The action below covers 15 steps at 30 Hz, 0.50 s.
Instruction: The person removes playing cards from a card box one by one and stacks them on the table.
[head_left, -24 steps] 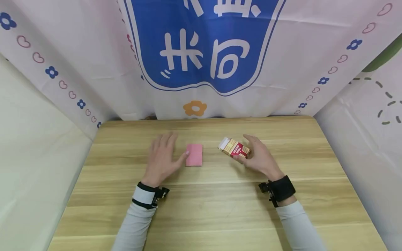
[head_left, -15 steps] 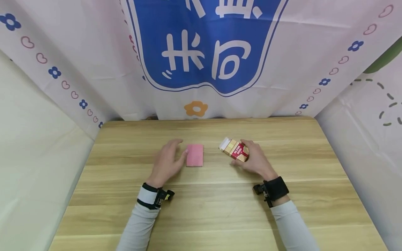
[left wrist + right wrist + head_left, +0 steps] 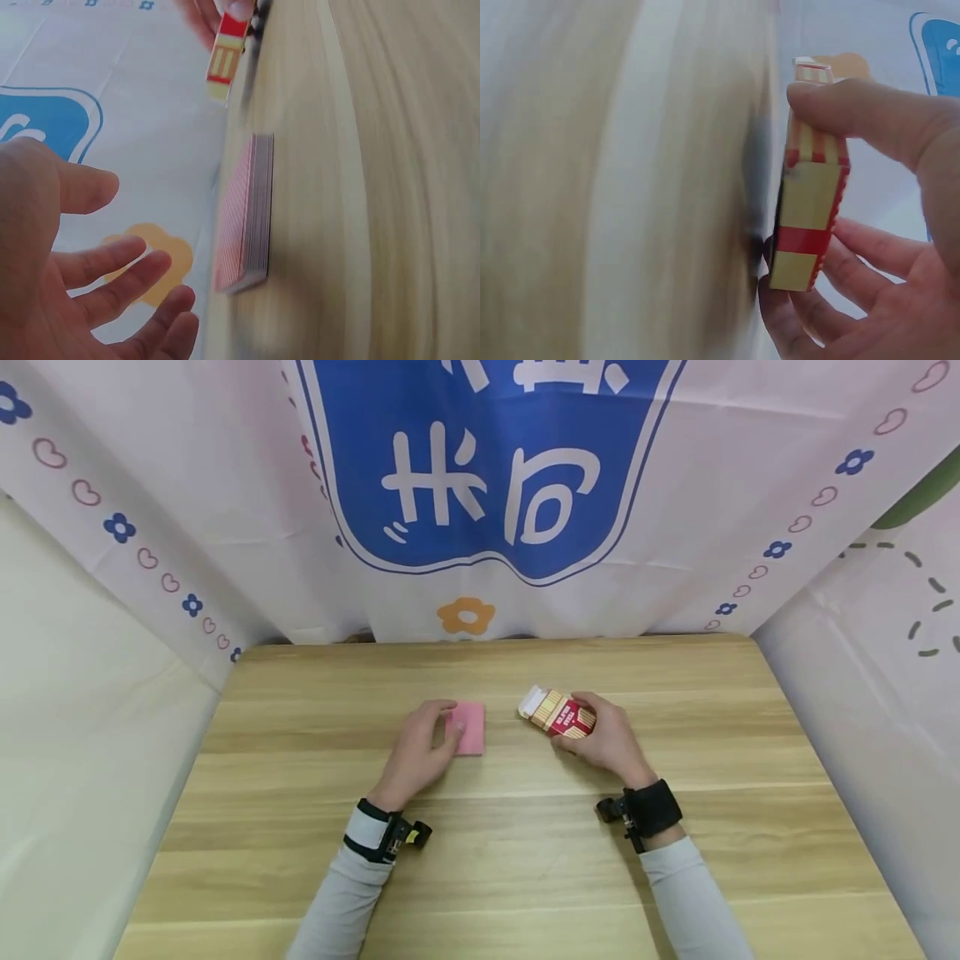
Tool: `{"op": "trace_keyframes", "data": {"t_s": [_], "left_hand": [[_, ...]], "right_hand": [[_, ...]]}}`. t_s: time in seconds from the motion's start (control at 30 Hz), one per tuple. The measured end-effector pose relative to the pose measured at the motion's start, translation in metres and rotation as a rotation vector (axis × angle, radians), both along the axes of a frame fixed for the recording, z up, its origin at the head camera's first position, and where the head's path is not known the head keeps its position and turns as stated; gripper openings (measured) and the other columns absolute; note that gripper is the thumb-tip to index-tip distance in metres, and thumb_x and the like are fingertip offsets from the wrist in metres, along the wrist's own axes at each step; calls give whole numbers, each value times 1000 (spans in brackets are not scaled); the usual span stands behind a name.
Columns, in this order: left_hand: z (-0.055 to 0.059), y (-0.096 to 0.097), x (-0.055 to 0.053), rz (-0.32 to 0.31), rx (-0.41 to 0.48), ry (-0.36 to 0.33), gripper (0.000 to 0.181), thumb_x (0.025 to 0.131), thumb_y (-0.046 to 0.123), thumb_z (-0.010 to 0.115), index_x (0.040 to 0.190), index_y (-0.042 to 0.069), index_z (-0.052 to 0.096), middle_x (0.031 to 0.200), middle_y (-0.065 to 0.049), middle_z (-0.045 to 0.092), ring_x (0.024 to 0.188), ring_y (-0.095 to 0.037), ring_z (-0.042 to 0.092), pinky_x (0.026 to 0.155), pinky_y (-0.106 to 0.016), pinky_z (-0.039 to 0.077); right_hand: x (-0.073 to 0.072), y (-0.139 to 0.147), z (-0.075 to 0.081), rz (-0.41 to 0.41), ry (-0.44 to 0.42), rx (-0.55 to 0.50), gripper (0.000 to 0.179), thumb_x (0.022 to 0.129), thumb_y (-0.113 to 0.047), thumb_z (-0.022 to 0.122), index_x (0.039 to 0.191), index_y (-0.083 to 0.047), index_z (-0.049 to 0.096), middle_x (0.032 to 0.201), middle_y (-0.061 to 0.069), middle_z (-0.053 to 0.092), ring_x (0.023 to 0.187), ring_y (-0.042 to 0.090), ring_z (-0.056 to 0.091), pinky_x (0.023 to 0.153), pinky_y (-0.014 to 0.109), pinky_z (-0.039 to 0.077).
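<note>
A squared stack of pink-backed playing cards (image 3: 472,728) lies flat on the table; its layered edges show in the left wrist view. My left hand (image 3: 418,753) is over the stack's left side, thumb and fingers apart. In the left wrist view a gap separates the fingers from the cards (image 3: 251,217). To the right, my right hand (image 3: 611,739) grips a red and yellow striped card box (image 3: 555,713) between thumb and fingers. The box's white flap stands out at its upper left end. Seen from the right wrist, the thumb lies along the box's (image 3: 806,202) near edge.
The wood-grain table (image 3: 495,852) ends at a back edge against a white cloth (image 3: 262,560) with a blue emblem. Pale cloth walls stand at both sides. Each wrist carries a strapped camera.
My left hand has moved right over the card stack, its fingers drawing nearer its edge. The right hand has shifted slightly left and closed its thumb and fingers round the box.
</note>
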<state>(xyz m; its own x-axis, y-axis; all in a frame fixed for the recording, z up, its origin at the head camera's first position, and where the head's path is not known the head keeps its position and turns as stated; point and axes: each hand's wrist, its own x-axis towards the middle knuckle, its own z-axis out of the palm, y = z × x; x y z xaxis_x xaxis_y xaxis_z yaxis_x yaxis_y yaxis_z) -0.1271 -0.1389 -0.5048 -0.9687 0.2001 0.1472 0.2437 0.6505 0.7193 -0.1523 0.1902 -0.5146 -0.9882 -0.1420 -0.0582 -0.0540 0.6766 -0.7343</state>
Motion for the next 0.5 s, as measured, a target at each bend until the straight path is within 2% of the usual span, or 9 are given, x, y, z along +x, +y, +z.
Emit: {"op": "trace_keyframes", "data": {"t_s": [0.13,0.27,0.37,0.5], "left_hand": [[2,7,3,-19,69,-38,43,107,26,66,143,3,62,138,-17,66,125,-34,63,106,-52,52],[5,13,5,-36,131,-101,41,107,24,65,143,5,61,129,-15,68,109,-29,66,93,-46,58],[6,18,5,-53,175,-132,39,107,19,65,143,6,61,126,-14,69,102,-25,68,89,-42,60],[5,23,5,-73,222,-140,38,105,13,66,143,6,61,125,-13,70,98,-23,71,87,-38,61]], "right_hand": [[1,0,2,12,17,-56,86,79,-25,97,152,-6,54,150,21,60,134,41,60,106,58,53],[0,-2,-3,37,34,-142,83,78,-20,97,150,-10,57,148,21,59,127,40,61,98,54,56],[-1,-1,-9,72,10,-267,82,78,-12,96,150,-10,57,149,22,56,127,40,61,97,46,55],[-3,0,-13,115,-91,-475,82,79,-2,92,151,-3,53,153,24,51,128,41,60,96,33,59]]}}
